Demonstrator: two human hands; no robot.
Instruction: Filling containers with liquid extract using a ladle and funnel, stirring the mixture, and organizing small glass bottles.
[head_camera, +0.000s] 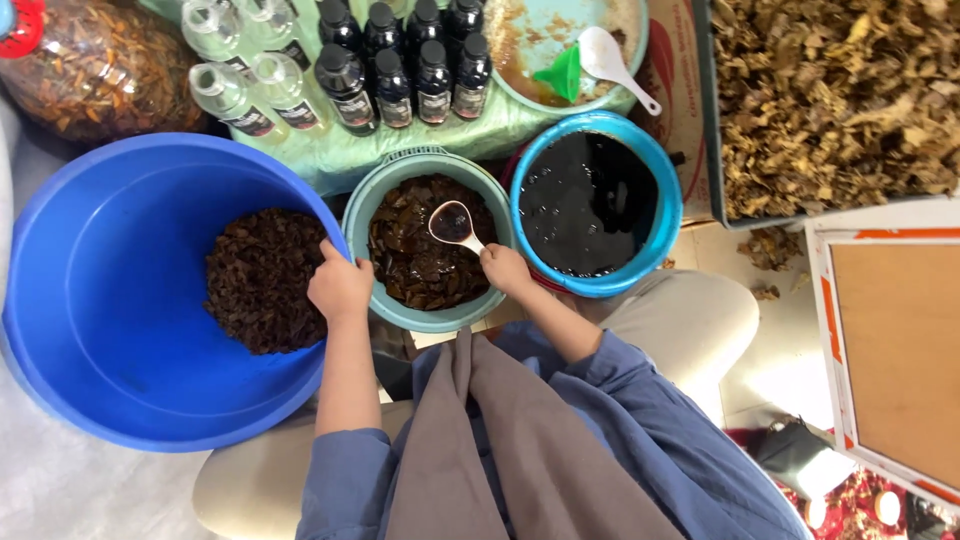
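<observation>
My left hand grips the near-left rim of a teal bowl filled with wet dark brown leaves. My right hand holds the handle of a white spoon, whose scoop carries dark liquid above the leaves. Right of the teal bowl stands a blue tub full of black liquid. On the left, a big blue basin holds a heap of dark soaked leaves.
Several dark filled bottles and clear empty bottles lie beyond the bowls. A tray holds a green funnel and a white scoop. Dry tan leaves fill a box at top right. A framed board lies right.
</observation>
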